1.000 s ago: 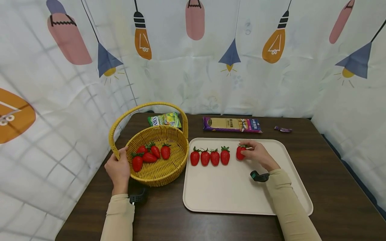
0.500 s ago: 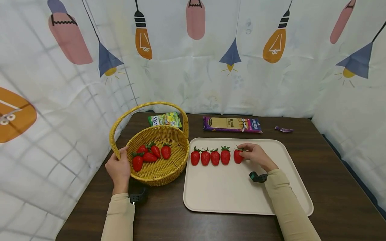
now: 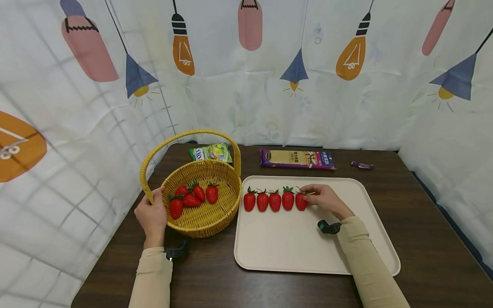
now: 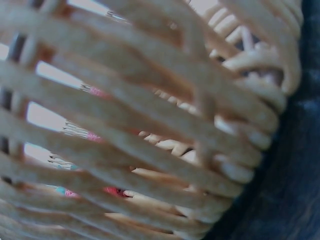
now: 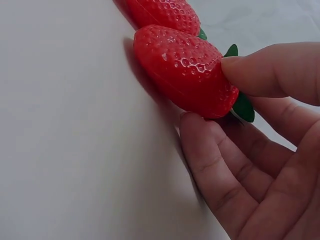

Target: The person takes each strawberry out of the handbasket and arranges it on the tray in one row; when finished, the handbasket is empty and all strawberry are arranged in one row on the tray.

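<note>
Dark brown table (image 3: 404, 205) boxed in by a white curtain (image 3: 246, 85) printed with light bulbs and lamps. On the right half sits a cream tray (image 3: 308, 252), and along its far side there's a neat row of five strawberries. The right hand (image 3: 325, 199) is on the rightmost strawberry (image 3: 301, 201), pinching it at the leafy end between thumb and fingertips (image 5: 260, 75), so that grip is clenched on the berry. The wrist view shows the berry lying on the tray, just beside its neighbour (image 5: 165, 12); whether the two actually touch is hard to say from that angle.

Left of the tray and just beside it is a yellow wicker basket (image 3: 223, 214) with a tall hoop handle (image 3: 185, 136), and a few more strawberries (image 3: 190, 197) are piled inside. The left hand (image 3: 152, 216) holds the basket at its left rim where the handle starts, fingers curled around it. The left wrist camera is mostly blurry wicker (image 4: 150, 125).

At the far edge of the table: a green snack packet (image 3: 211, 152) behind the basket, a long purple and gold packet (image 3: 296, 158) behind the tray, and a small purple wrapper (image 3: 362, 164) further right.
</note>
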Demonstrator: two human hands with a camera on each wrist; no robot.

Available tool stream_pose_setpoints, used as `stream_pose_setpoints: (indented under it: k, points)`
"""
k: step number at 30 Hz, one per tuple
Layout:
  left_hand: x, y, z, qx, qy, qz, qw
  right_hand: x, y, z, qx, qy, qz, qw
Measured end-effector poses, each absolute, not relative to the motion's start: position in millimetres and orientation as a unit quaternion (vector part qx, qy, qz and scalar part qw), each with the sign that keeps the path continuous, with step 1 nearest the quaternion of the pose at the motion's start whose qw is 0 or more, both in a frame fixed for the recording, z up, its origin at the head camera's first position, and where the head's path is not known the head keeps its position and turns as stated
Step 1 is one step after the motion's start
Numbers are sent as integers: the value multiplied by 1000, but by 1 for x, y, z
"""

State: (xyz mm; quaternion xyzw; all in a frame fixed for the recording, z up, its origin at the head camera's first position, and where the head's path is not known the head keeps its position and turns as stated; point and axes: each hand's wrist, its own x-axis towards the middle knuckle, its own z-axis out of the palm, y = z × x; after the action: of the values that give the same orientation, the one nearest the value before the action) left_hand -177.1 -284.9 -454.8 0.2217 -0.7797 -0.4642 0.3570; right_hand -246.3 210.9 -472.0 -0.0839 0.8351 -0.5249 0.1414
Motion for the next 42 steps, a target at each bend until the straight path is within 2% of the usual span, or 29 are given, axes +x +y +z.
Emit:
stream_pose_setpoints:
  k: [14,25,31,42]
  points:
    - [-179,-284,-456,233,-775,-466,357,-246,212,-471,-87,831,-530,145]
    - [-180,-284,-455,229,-771,-466,368,-247,210,-461,-41,804,-589,69]
    - [-178,-284,-455,224,-775,-465,365,-238,176,-445,-74,762,-644,8]
    - [-179,-286,-456,223,-773,-469,365,-229,86,-426,-184,742,-642,64]
